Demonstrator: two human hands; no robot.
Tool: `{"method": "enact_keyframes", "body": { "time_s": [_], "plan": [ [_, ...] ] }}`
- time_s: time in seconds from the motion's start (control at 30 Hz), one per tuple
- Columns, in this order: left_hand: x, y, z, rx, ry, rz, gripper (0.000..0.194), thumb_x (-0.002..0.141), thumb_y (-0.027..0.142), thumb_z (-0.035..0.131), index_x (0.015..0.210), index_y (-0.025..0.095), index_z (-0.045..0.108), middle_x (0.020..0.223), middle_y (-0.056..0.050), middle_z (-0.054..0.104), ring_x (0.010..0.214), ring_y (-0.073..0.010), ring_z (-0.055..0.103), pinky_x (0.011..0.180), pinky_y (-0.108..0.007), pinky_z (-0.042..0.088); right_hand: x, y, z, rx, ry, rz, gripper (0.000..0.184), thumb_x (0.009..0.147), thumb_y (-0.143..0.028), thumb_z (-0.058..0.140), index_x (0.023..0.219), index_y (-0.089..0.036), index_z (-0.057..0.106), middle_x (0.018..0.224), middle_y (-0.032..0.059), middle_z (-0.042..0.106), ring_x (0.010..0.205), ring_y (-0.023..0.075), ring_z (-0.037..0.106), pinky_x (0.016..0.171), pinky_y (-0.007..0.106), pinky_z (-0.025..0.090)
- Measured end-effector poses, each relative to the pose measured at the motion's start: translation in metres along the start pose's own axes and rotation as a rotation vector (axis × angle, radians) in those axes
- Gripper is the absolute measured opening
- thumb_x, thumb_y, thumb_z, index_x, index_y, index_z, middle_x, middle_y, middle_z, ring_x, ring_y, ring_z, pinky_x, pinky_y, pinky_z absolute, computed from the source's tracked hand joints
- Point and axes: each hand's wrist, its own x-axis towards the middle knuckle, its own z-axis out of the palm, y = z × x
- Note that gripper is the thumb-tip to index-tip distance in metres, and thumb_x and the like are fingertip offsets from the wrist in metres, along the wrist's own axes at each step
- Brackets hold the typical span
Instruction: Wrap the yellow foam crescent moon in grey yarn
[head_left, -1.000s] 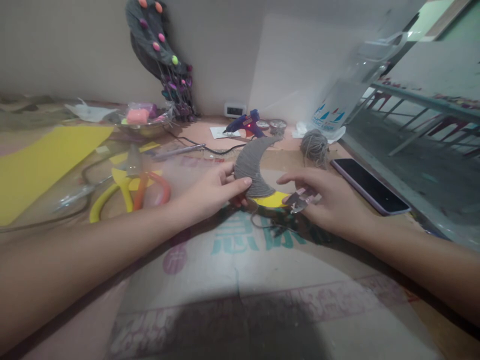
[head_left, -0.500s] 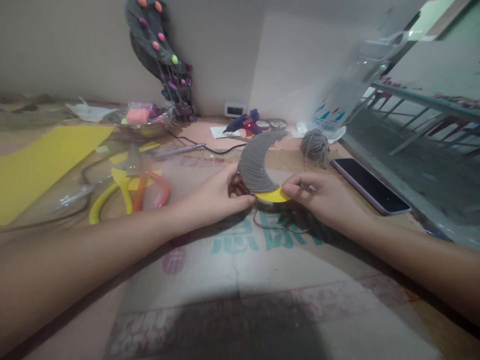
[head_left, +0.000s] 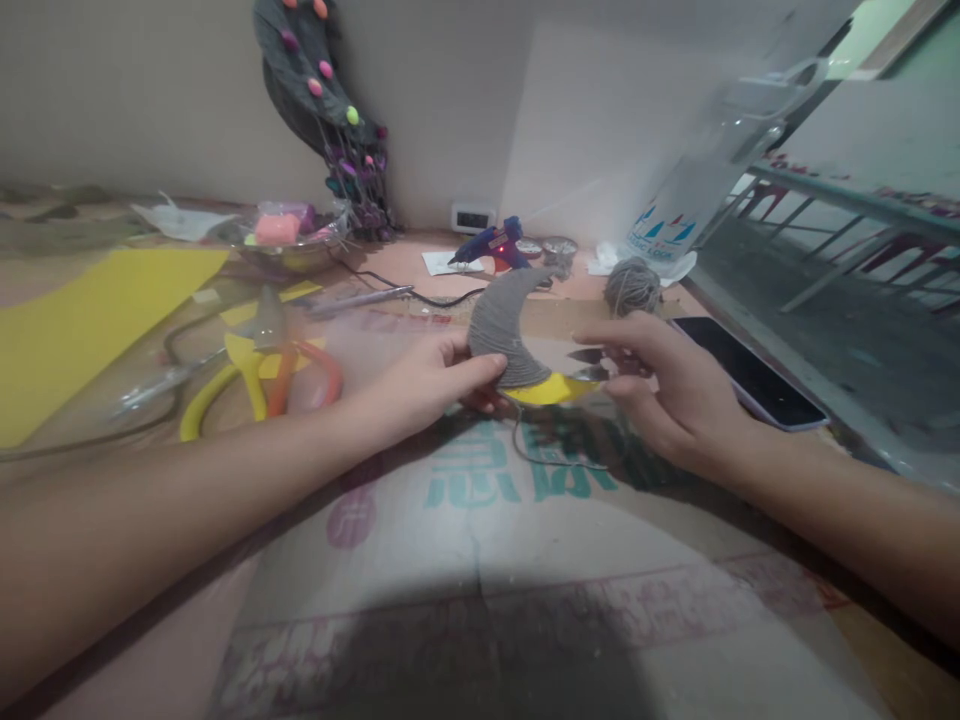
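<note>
My left hand (head_left: 457,378) pinches a crescent moon (head_left: 504,330) wrapped in grey yarn, its thumb lying over the lower part of the windings. The moon's lower right end is bare yellow card (head_left: 551,388). A loose grey yarn strand (head_left: 536,458) hangs below it onto the table. My right hand (head_left: 667,390) is closed around small snips (head_left: 589,365), whose two pointed blades stand apart by the yellow tip. The handles are hidden in the fingers. Whether the blades touch the card, I cannot tell.
A grey yarn ball (head_left: 634,287) and phone (head_left: 750,372) lie right. Behind are a glue gun (head_left: 491,242) with a red light and a clear bottle (head_left: 690,190). Pliers (head_left: 259,365) and yellow card sheet (head_left: 97,330) lie left. A decorated grey crescent (head_left: 300,90) leans on the wall.
My right hand has left the yellow tip and drawn slightly right; the snips' blades now show from it. My left thumb has moved up onto the yarn, and the moon has shifted slightly left.
</note>
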Motion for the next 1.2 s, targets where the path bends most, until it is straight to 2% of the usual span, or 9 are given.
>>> {"method": "enact_keyframes", "body": {
  "time_s": [0.1,0.2,0.43,0.6,1.2],
  "plan": [
    [0.0011,0.0002,-0.0004,-0.032,0.016,-0.01,0.018,0.086,0.029,0.065,0.093,0.013,0.069,0.085,-0.005,0.073,0.063,-0.0109,0.065,0.064,-0.023,0.054,-0.0021,0.003,0.0003,-0.23,0.018,-0.197,0.025,0.099,-0.027,0.05,0.122,-0.021,0.059,0.081,0.0039,0.063,0.071,0.0184,0.057,0.063,0.03,0.042],
    [0.0016,0.0001,-0.0004,-0.069,0.016,-0.034,0.016,0.085,0.027,0.065,0.092,0.012,0.068,0.088,-0.006,0.074,0.065,-0.0111,0.066,0.066,-0.024,0.056,-0.0023,0.0037,0.005,-0.331,0.016,-0.276,0.023,0.098,-0.022,0.053,0.12,-0.02,0.062,0.077,0.0024,0.063,0.067,0.0167,0.055,0.061,0.029,0.039],
    [0.0006,-0.0004,0.0013,-0.147,-0.014,-0.054,0.017,0.087,0.025,0.065,0.098,0.012,0.069,0.095,-0.008,0.075,0.07,-0.0115,0.07,0.068,-0.023,0.058,-0.002,0.0027,0.0062,-0.385,-0.017,-0.319,0.021,0.098,-0.024,0.055,0.116,-0.018,0.064,0.075,0.0022,0.065,0.065,0.0161,0.054,0.059,0.029,0.037],
    [0.0004,-0.0003,0.0016,-0.153,-0.008,-0.073,0.019,0.088,0.023,0.063,0.101,0.011,0.069,0.095,-0.009,0.076,0.07,-0.0124,0.071,0.069,-0.024,0.058,-0.0013,0.0009,0.0062,-0.415,-0.025,-0.285,0.019,0.099,-0.023,0.053,0.113,-0.02,0.066,0.073,0.0016,0.065,0.064,0.0157,0.053,0.058,0.029,0.036],
    [0.0018,0.0007,0.0024,-0.144,-0.043,-0.114,0.016,0.089,0.021,0.062,0.096,0.011,0.071,0.081,-0.008,0.076,0.068,-0.0131,0.071,0.069,-0.025,0.058,-0.0041,0.0027,0.0055,-0.477,-0.037,-0.358,0.024,0.096,-0.021,0.058,0.12,-0.02,0.063,0.073,0.001,0.064,0.063,0.0161,0.048,0.058,0.031,0.033]
  ]
}}
